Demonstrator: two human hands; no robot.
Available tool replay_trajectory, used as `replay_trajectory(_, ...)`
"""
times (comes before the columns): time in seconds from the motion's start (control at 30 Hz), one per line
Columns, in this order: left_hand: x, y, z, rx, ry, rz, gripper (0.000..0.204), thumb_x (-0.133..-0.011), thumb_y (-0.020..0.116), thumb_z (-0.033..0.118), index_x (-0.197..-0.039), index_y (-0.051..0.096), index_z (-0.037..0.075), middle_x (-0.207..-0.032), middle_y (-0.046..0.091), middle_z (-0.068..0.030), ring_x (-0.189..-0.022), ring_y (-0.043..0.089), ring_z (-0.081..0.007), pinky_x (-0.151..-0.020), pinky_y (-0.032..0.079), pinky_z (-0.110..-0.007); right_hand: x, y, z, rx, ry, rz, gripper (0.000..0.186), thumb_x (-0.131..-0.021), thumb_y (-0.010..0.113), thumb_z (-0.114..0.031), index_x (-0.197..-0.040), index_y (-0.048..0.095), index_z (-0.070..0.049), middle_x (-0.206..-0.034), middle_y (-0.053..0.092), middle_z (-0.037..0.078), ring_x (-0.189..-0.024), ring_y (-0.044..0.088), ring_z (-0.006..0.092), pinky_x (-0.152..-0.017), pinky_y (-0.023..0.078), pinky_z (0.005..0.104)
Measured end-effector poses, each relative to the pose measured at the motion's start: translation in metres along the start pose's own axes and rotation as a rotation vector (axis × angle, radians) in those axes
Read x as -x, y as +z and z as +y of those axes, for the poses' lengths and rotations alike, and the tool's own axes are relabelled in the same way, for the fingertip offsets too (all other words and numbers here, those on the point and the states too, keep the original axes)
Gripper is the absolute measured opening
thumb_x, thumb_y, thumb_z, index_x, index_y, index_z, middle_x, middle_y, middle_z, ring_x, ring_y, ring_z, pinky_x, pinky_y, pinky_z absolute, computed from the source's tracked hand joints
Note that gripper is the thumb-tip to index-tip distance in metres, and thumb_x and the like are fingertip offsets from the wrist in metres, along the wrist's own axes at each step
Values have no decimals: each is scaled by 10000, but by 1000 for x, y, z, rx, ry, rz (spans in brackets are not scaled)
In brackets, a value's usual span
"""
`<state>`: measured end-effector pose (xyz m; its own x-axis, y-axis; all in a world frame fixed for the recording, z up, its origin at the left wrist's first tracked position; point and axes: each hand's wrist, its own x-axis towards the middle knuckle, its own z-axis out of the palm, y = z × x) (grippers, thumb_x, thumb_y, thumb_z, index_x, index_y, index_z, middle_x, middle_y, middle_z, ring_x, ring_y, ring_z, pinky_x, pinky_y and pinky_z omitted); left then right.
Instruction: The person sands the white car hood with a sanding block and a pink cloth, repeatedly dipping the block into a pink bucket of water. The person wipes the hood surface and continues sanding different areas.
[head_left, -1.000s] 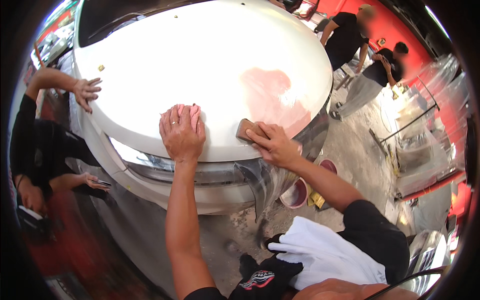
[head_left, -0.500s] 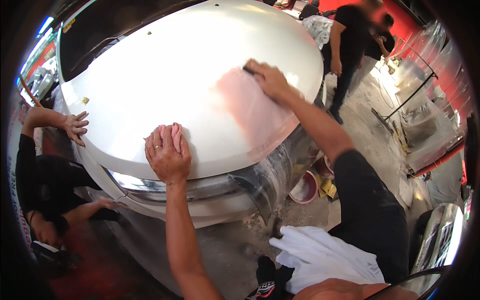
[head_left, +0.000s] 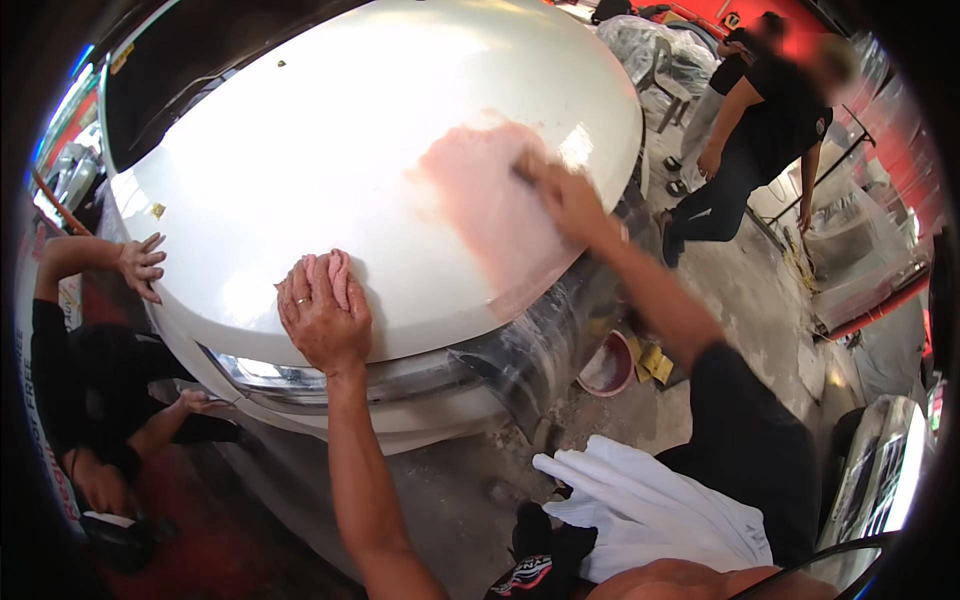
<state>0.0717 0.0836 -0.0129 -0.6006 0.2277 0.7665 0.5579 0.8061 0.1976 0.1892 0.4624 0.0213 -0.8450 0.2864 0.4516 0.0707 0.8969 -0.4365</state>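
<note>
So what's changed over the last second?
The right hand carried the block from the front edge of the hood farther from the person, onto the pink patch. A bystander in black stepped rightward. Nothing was picked up or released; the left hand still holds the pink cloth.

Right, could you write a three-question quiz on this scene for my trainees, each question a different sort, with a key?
1. What lies under the left hand?
a) a white towel
b) a pink cloth
c) a yellow sponge

2. True or false: the right hand holds nothing.

3. Fill in: the reddish bucket stands on the ___.

Key:
1. b, on the white hood.
2. False: it holds a dark block, blurred, at the pink patch.
3. Floor.
</note>
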Motion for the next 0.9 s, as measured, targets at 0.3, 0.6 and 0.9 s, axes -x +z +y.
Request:
replay_trajectory(0.3,-5,3,24,70,-29,23,459,-905,700,266,-1337,704,113,-1405,658,-127,-1348,569,-349,-1217,365,-510,-95,1,-2,166,-27,39,386,-1006,549,-209,-1380,647,-233,-1255,705,169,-1107,674,421,-954,547,509)
replay_trajectory(0.6,-4,1,15,68,-31,31,439,-884,714,286,-1291,712,122,-1393,646,-129,-1343,558,-348,-1210,371,-511,-98,28,-65,178,-129,-106,440,-1019,514,-232,-1453,584,-225,-1403,650,162,-1221,631,413,-1082,477,530)
replay_trajectory(0.9,-1,-15,-10,11,-72,8,429,-890,714,292,-1288,718,130,-1394,652,-119,-1343,561,-354,-1221,360,-512,-33,66,-111,63,-232,-121,448,-1009,594,-255,-1456,602,-228,-1398,612,185,-1190,613,403,-1034,475,550)
